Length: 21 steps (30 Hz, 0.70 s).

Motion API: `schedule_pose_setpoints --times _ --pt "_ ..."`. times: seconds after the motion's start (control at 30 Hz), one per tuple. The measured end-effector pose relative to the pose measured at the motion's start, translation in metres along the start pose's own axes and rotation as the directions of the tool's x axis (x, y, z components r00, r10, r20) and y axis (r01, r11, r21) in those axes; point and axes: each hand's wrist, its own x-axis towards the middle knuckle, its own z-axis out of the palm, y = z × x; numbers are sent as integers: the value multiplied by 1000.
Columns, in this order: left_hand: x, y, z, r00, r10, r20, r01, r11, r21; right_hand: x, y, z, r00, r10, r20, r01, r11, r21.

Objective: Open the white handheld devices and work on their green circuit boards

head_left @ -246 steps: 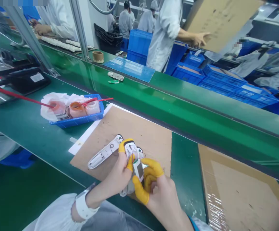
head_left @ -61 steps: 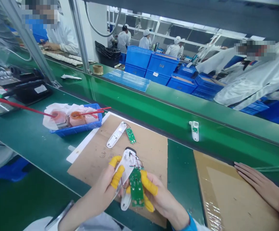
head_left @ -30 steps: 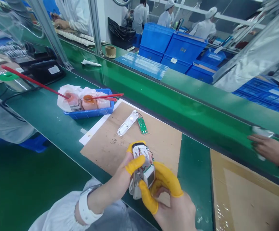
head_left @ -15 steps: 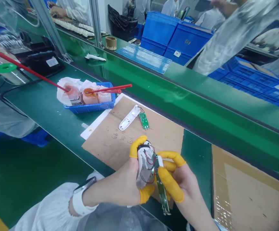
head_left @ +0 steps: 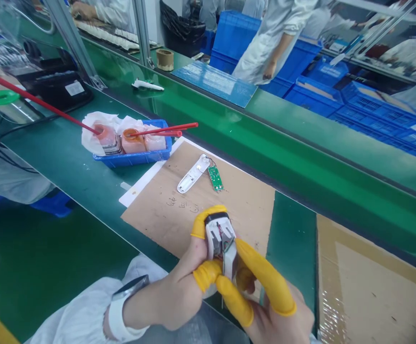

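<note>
- White housing (head_left: 211,239) sits lower centre, fingers of the left hand (head_left: 188,286) curled firmly around it, probably for steadiness.
- Right hand's (head_left: 274,306) fingers pinch a white module (head_left: 229,262) alongside, seemingly for fine control.
- Cardboard (head_left: 158,217) gives room towards frame centre; the tabletop's (head_left: 292,234) near edge runs beneath the left hand.

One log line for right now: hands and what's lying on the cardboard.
left hand: holding white housing | right hand: holding white part by the housing | cardboard: white shell, green circuit board beside it
</note>
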Motion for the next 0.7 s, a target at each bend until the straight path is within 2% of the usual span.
schedule_pose_setpoints --times 0.13,0.23,0.37,0.47,0.57,0.7 --pt "1 0 8 996 31 -78 -39 993 -114 8 -4 -2 998 -59 -28 56 992 -116" --pt "1 -3 7 997 6 -76 -13 995 -94 9 -2 -1 995 -100 -15 96 980 -176" --pt "7 -6 1 995 16 -102 -33 986 -165 12 8 -5 983 -160 90 173 971 -164" --pt "14 -5 -1 988 -69 -139 27 959 -283 22 16 -10 966 -213 149 236 959 -159" --pt "19 -3 0 975 -152 -162 94 943 -319 31 20 -12 945 -303 126 324 925 -201" --pt "23 -1 3 961 -208 -181 140 934 -330 35 18 -13 935 -337 110 354 901 -250"
